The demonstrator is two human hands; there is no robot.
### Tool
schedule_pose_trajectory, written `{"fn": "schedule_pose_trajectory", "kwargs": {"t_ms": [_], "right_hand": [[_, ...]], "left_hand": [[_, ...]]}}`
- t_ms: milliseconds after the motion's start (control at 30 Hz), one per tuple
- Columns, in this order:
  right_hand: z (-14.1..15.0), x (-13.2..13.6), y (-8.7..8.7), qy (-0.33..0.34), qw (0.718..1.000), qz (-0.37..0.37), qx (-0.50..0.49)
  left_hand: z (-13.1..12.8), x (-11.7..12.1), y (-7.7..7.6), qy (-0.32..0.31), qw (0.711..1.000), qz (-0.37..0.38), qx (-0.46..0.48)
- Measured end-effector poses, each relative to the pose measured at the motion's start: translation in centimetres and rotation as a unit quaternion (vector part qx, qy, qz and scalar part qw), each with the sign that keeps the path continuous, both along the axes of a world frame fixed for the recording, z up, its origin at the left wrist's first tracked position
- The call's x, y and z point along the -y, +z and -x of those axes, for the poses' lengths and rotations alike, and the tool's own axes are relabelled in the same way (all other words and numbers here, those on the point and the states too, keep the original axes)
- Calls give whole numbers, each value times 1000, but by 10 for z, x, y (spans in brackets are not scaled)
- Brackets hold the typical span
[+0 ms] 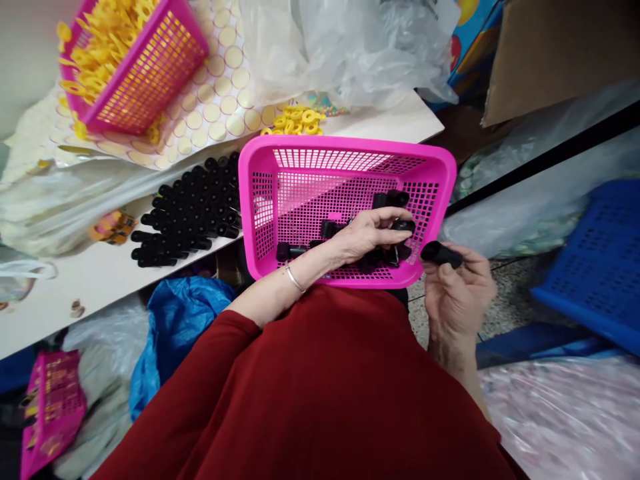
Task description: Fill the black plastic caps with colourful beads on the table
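Note:
A pink plastic basket rests on my lap and holds several black plastic tubes. My left hand reaches into the basket, its fingers pinched round one black tube near the right wall. My right hand is just outside the basket's right corner, closed round another black tube that sticks out to the left. A silver bangle sits on my left wrist.
On the white table lie rows of black tubes, a sticker sheet, loose yellow rings and a second pink basket of yellow rings. Clear plastic bags, a blue crate and a blue bag surround me.

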State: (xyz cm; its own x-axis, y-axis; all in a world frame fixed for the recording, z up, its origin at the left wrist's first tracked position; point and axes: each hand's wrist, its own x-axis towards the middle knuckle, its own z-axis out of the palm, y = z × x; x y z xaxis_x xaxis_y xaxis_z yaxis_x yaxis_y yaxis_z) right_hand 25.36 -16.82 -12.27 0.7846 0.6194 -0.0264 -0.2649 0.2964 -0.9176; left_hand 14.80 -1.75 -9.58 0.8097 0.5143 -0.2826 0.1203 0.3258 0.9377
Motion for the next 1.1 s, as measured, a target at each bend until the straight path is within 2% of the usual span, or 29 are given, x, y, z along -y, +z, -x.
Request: {"fn": "schedule_pose_trajectory", "kwargs": {"t_ms": [67,133,200,300,467,667,833,933,1000,1100], "right_hand": [[5,-5,5,-16,999,-5,44],[11,-10,8,-39,995,-18,88],[15,-13,9,-56,990,-23,126],[18,-15,9,-63,984,-5,165],[18,-15,8,-76,980,-8,184],[17,-12,4,-43,974,7,222],[14,-10,0,-20,961,29,276],[14,-10,4,-8,948,53,313],[15,-9,9,32,943,75,322],[15,-9,14,90,945,95,300]], "left_hand": [[4,3,11,38,988,146,30],[6,7,19,65,968,237,42],[8,10,24,80,955,280,47],[8,14,24,89,951,293,48],[8,19,15,125,951,274,66],[8,21,10,132,956,254,67],[11,30,11,111,983,140,44],[12,36,13,89,992,88,33],[18,37,16,111,991,64,30],[41,37,28,198,979,-30,34]]}}
